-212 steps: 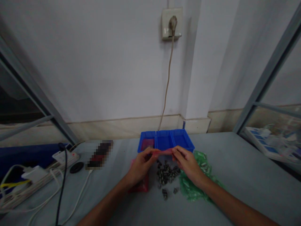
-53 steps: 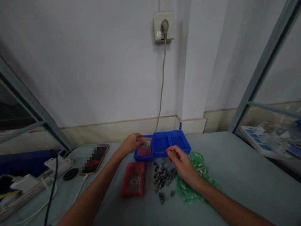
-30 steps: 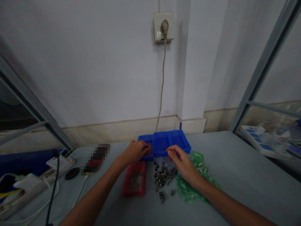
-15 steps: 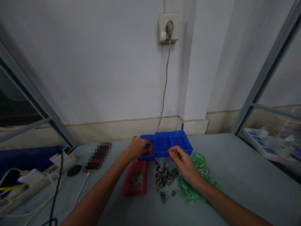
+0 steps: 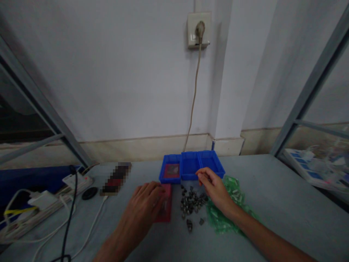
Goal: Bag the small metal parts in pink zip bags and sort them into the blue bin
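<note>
My left hand (image 5: pixel 145 203) reaches over a red container (image 5: pixel 167 211), its fingers loosely bent and apart from the thumb. Small pieces, partly hidden by the hand, show inside that container. My right hand (image 5: pixel 213 187) hovers at the front of the blue bins (image 5: pixel 190 176), thumb and fingertips pinched together; whatever is between them is too small to make out. Below and between the hands lies a loose heap of small metal parts (image 5: pixel 192 202). A flat red piece (image 5: pixel 171 171) lies in the left blue bin.
Green plastic bags (image 5: pixel 222 218) with small pieces lie under my right forearm. At left are a pixelated object (image 5: pixel 116 180), a black round disc (image 5: pixel 89 193), a power strip (image 5: pixel 51 203) and cables. A wall socket (image 5: pixel 199 31) has a cord hanging behind the bins.
My left hand has come out of the left blue bin and back toward me, over the red container. My right hand stays pinched in nearly the same spot. The view has shifted slightly.
</note>
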`<state>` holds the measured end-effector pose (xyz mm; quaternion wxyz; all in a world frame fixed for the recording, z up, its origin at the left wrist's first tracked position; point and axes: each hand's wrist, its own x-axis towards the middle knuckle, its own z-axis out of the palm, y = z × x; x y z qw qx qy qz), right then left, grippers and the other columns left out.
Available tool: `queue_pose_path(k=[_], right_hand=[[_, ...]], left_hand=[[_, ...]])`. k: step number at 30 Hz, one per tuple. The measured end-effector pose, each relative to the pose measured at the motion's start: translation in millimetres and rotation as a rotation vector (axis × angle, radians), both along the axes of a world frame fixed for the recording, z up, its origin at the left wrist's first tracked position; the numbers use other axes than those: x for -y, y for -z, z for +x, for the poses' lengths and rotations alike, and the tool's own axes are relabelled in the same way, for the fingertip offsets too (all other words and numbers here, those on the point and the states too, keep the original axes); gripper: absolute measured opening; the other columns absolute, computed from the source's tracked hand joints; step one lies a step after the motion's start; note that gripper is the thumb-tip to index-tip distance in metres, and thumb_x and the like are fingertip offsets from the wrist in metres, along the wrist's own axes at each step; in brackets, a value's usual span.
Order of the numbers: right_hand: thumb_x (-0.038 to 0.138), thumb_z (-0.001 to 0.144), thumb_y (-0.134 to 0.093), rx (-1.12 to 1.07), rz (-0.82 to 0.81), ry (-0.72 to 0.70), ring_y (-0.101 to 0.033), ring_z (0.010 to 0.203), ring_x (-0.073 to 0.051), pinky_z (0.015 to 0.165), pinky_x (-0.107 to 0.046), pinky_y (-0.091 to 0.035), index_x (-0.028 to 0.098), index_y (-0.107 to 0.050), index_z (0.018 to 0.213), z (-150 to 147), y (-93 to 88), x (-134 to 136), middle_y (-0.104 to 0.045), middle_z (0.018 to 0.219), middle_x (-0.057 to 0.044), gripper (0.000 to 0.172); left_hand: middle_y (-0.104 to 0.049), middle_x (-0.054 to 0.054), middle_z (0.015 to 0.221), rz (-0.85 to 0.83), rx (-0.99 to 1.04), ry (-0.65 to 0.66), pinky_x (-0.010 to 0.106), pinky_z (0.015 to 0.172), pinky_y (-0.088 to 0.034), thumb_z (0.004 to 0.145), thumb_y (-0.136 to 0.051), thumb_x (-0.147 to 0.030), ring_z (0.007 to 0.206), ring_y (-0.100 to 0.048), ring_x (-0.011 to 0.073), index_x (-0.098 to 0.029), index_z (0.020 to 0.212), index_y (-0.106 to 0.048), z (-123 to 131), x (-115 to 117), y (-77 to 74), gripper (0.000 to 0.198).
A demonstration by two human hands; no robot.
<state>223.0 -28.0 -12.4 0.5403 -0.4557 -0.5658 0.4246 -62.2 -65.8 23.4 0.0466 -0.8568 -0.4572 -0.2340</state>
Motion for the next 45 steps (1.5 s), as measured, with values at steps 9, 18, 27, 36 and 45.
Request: queue_pose_path(k=[9, 18, 27, 36, 45], right_hand=[[0.061, 0.096, -0.065, -0.006, -0.008, -0.005, -0.048, 0.058, -0.016, 0.049, -0.027, -0.029, 0.021, -0.069, 0.104, 1, 5.4, -4, -0.061, 0.077, 0.000, 0.040], [0.059, 0.097, -0.063, -0.001, -0.008, -0.015, -0.047, 0.058, -0.016, 0.049, -0.028, -0.028, 0.022, -0.069, 0.104, 1, 3.2, -2, -0.061, 0.078, -0.001, 0.038], [0.060, 0.098, -0.064, -0.018, 0.007, -0.019, -0.050, 0.059, -0.016, 0.051, -0.028, -0.032, 0.022, -0.070, 0.105, 1, 4.8, -3, -0.062, 0.077, -0.001, 0.038], [0.056, 0.100, -0.064, 0.010, 0.012, -0.060, -0.055, 0.068, -0.019, 0.058, -0.029, -0.037, 0.023, -0.070, 0.103, 2, 2.2, -1, -0.061, 0.078, 0.000, 0.034], [0.041, 0.092, -0.080, 0.102, 0.120, -0.200, -0.045, 0.063, -0.014, 0.058, -0.027, -0.038, 0.030, -0.059, 0.141, -2, -2.8, 12, -0.060, 0.103, 0.000, 0.054]], left_hand=[[-0.067, 0.004, 0.150, 0.046, -0.040, 0.078, 0.040, 0.108, -0.062, 0.109, -0.056, -0.030, 0.130, -0.070, 0.0250, -0.031, 0.150, -0.060, -27, 33, 42.8, 0.041], [-0.080, 0.002, 0.125, -0.094, 0.026, 0.129, 0.037, 0.098, -0.066, 0.104, -0.058, -0.018, 0.112, -0.077, 0.0235, -0.028, 0.122, -0.076, -18, 22, 12.1, 0.028], [-0.077, 0.002, 0.131, -0.134, 0.076, 0.125, 0.033, 0.102, -0.064, 0.106, -0.061, -0.032, 0.114, -0.077, 0.0232, -0.032, 0.130, -0.073, -22, 35, 12.0, 0.027], [-0.081, 0.003, 0.101, -0.403, 0.531, -0.006, 0.028, 0.083, -0.059, 0.111, -0.046, -0.045, 0.092, -0.075, 0.0219, -0.024, 0.113, -0.076, -8, 8, -16.1, 0.036], [-0.076, 0.006, 0.099, -0.673, 0.707, 0.244, 0.031, 0.083, -0.052, 0.102, -0.055, -0.051, 0.089, -0.066, 0.0223, -0.016, 0.107, -0.076, 60, -62, -19.0, 0.041]])
